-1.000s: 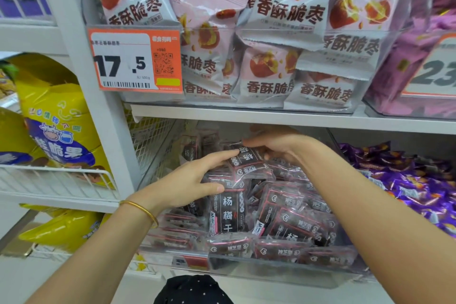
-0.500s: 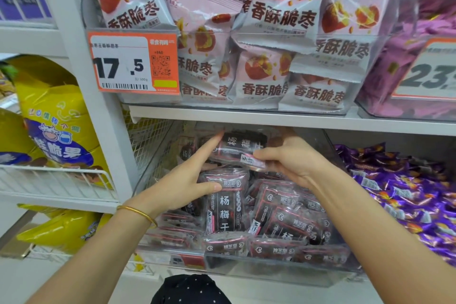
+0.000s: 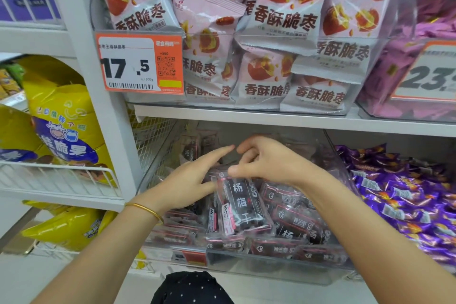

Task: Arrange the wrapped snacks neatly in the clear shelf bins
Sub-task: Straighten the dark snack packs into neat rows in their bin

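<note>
I am looking down into the clear bin [image 3: 246,269] on the lower shelf, and both hands are inside it. It is full of dark packets [image 3: 297,217] with pink edging. Most lie flat or lean on each other, and a row lies along the front wall.

One upright packet [image 3: 243,207] stands on end near the middle of the bin, with its white lettering facing me. My left hand [image 3: 190,180] is flat and relaxed, its fingers straight and pointing up and to the right. Its thumb touches the left side of that packet, so this hand steadies it rather than grasps it.

My right hand [image 3: 267,163] sits just above the same packet. Its thumb lies along the top edge and its fingers are curled behind. I cannot tell whether they pinch the wrapper or only rest near it. The fingertips of the two hands almost meet above the packet.

A thin gold bangle [image 3: 145,210] circles my left wrist. Above the white shelf board [image 3: 271,119], another bin holds pink bags [image 3: 283,20] piled loosely, with an orange price tag [image 3: 140,64] on its front. Purple sweets [image 3: 407,192] fill the bin to the right. Yellow bags [image 3: 61,118] sit in a wire basket [image 3: 61,180] on the left.
</note>
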Available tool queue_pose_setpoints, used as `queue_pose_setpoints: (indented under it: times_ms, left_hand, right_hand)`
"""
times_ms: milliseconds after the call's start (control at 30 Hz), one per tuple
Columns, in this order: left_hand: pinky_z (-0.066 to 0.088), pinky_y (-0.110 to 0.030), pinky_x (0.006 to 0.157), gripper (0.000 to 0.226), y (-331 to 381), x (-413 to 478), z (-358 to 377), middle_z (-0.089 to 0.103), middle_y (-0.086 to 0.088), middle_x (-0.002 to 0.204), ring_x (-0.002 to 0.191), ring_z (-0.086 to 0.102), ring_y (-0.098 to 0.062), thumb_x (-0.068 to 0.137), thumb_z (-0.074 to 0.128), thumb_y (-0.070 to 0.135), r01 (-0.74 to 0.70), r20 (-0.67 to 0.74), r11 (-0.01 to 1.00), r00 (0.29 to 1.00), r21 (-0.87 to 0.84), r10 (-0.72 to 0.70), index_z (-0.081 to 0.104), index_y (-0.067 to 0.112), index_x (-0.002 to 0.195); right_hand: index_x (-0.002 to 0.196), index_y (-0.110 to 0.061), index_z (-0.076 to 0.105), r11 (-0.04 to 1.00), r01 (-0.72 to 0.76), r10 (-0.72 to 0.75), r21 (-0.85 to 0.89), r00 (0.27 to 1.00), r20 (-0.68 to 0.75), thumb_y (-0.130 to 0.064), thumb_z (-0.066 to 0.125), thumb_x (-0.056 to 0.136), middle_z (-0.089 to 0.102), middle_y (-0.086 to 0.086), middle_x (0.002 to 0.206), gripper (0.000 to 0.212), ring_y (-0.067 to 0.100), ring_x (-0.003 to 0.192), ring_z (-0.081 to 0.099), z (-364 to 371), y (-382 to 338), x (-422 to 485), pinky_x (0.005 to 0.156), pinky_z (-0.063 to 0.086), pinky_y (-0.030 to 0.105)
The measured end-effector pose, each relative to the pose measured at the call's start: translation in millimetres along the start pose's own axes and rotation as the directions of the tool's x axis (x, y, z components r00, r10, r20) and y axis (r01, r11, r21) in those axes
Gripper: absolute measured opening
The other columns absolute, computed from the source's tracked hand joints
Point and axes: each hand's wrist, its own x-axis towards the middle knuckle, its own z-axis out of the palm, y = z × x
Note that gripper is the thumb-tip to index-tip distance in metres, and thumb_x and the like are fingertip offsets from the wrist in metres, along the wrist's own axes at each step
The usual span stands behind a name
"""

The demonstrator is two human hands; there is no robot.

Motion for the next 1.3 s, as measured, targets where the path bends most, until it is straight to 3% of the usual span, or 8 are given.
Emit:
queue_pose_setpoints:
  times_ms: [167,433,567,733,900,1033,1167,1300]
  left_hand:
    - [0.031,-0.017,0.105,0.057,-2,1,-2,0.037,0.021,0.140,0.125,0.035,0.006,0.093,0.054,0.021,0.072,0.053,0.997,0.996,-0.039,-0.070,0.028,0.043,0.138]
    - [0.025,-0.017,0.109,0.040,-7,1,-2,0.038,0.022,0.141,0.131,0.033,0.005,0.099,0.041,0.030,0.085,0.095,0.991,0.993,-0.106,-0.075,0.037,0.038,0.138]
    - [0.023,-0.016,0.108,0.039,-6,0,-4,0.038,0.022,0.142,0.131,0.031,0.006,0.100,0.037,0.031,0.104,0.105,0.986,0.990,-0.132,-0.090,0.038,0.037,0.139]
    - [0.022,-0.011,0.102,0.040,-2,-1,-5,0.034,0.028,0.135,0.127,0.030,0.009,0.100,0.037,0.029,0.112,0.106,0.985,0.989,-0.132,-0.098,0.035,0.037,0.140]
    - [0.027,-0.004,0.094,0.034,1,0,-6,0.038,0.034,0.128,0.120,0.037,0.013,0.099,0.041,0.029,0.121,0.106,0.979,0.989,-0.162,-0.104,0.038,0.054,0.123]
    - [0.029,-0.015,0.104,0.038,-1,0,-5,0.042,0.023,0.136,0.126,0.037,0.007,0.099,0.042,0.028,0.121,0.096,0.982,0.990,-0.146,-0.108,0.041,0.039,0.135]
    - [0.028,-0.014,0.104,0.038,-1,1,-5,0.042,0.025,0.134,0.125,0.037,0.008,0.099,0.043,0.028,0.134,0.099,0.982,0.988,-0.135,-0.121,0.042,0.037,0.135]
    - [0.027,-0.013,0.103,0.038,-1,1,-5,0.040,0.029,0.132,0.125,0.036,0.010,0.099,0.043,0.029,0.133,0.103,0.983,0.987,-0.122,-0.121,0.042,0.038,0.136]
  right_hand:
    - [0.132,-0.020,0.049,0.857,0.181,-0.146,-0.483,0.983,0.110,-0.055,0.072,0.069,0.043,-0.001,0.124,0.075,0.017,0.113,0.044,7,5,-11,0.098,0.041,0.033]
    - [0.079,-0.020,0.055,0.964,0.266,-0.264,0.020,0.961,-0.085,-0.014,0.083,0.065,0.059,-0.021,0.069,0.033,0.005,0.062,0.040,-19,15,-34,0.058,0.038,0.017]
    - [0.100,-0.034,0.060,0.950,0.307,-0.290,0.057,0.934,-0.207,-0.015,0.081,0.067,0.064,-0.015,0.084,0.044,0.012,0.071,0.046,-28,24,-48,0.070,0.043,0.021]
    - [0.109,-0.039,0.061,0.856,0.460,-0.514,-0.236,0.708,-0.485,-0.042,0.068,0.072,0.060,-0.028,0.103,0.038,0.000,0.103,0.046,-14,33,-60,0.091,0.033,0.013]
    - [0.102,-0.024,0.057,0.739,0.554,-0.664,-0.383,0.503,-0.554,-0.017,0.067,0.076,0.060,-0.020,0.108,0.029,0.010,0.115,0.051,6,31,-56,0.098,0.040,0.020]
    - [0.098,-0.016,0.052,0.600,0.448,-0.800,-0.663,0.363,-0.478,0.000,0.058,0.074,0.066,-0.003,0.112,0.029,0.020,0.105,0.058,8,29,-36,0.092,0.048,0.025]
    - [0.103,-0.015,0.050,0.579,0.254,-0.709,-0.775,0.625,-0.325,-0.004,0.059,0.073,0.068,0.005,0.097,0.033,0.032,0.074,0.061,13,31,2,0.052,0.052,0.038]
    - [0.126,-0.016,0.047,0.674,0.183,-0.534,-0.716,0.790,-0.301,-0.009,0.059,0.087,0.063,0.012,0.107,0.041,0.034,0.093,0.062,7,23,45,0.070,0.052,0.036]
